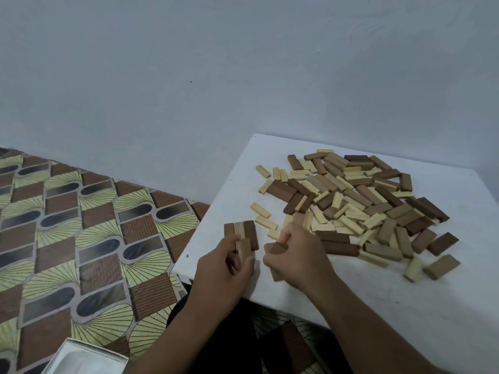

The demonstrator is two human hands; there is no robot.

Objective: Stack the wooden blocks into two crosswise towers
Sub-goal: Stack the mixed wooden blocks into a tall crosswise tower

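My left hand [226, 263] curls round a pale tan wooden block [245, 249], thumb and fingertips pinching its near end just at the row of three wooden blocks lying side by side [241, 233], mid-brown, tan and dark brown. That row sits close to the left edge of the small white square table [405, 300], with only a thin strip of bare top beyond it. My right hand [294, 255] grips a dark brown wooden block [278, 249], fingers folded over it; a narrow gap of white top separates my two hands. Just beyond the right knuckles begins the loose heap of pale, tan and dark brown wooden blocks [359, 195], spreading toward the far right edge. The near right part of the tabletop lies open. Left of the table is the patterned brown-and-green floor [81, 225].
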